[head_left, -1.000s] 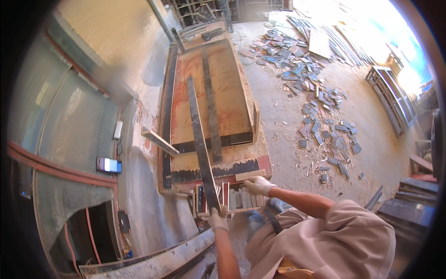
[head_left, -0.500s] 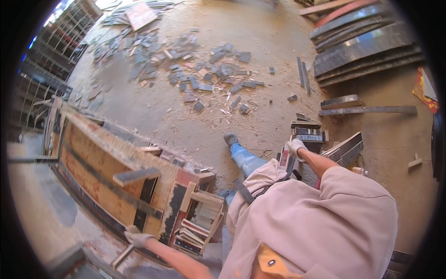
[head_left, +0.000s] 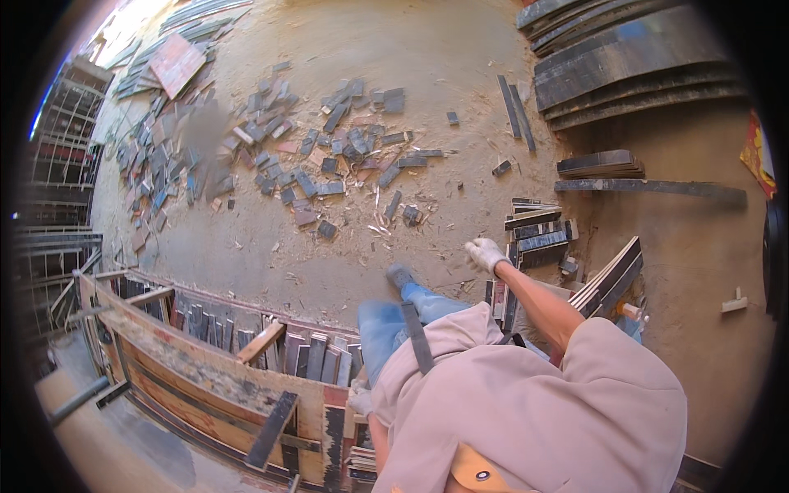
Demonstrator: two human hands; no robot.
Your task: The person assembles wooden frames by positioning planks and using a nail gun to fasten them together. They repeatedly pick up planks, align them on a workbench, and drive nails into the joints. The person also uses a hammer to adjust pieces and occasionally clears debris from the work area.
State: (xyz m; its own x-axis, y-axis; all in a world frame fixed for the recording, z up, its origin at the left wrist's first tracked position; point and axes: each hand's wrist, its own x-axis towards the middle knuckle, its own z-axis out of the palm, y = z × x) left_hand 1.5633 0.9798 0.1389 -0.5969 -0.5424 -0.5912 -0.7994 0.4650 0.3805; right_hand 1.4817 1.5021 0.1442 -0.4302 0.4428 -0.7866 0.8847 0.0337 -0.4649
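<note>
My right hand (head_left: 488, 255), in a pale work glove, is over the floor with its fingers apart and nothing visible in them. Just right of it lies a stack of short black-faced wood blocks (head_left: 542, 238), apart from the hand. My left hand (head_left: 360, 400), also gloved, is low beside my left thigh, at the end of the long wooden bench (head_left: 308, 394). My clothing and the bench end partly cover it, so its fingers cannot be made out. Under it, a pile of thin wood strips (head_left: 360, 462) shows in part.
Scattered block offcuts (head_left: 353, 148) and wood chips cover the floor ahead. Upright boards (head_left: 320, 357) line the bench's far side. Long dark curved panels (head_left: 633, 74) are stacked at the far right. Leaning planks (head_left: 612, 279) stand right of my arm. Metal racking (head_left: 66, 148) is at the left.
My left hand has moved from the bench's near side to its right end, by my thigh. My right hand has left the pieces by the block stack, moving left, its fingers loosened. The view has shifted.
</note>
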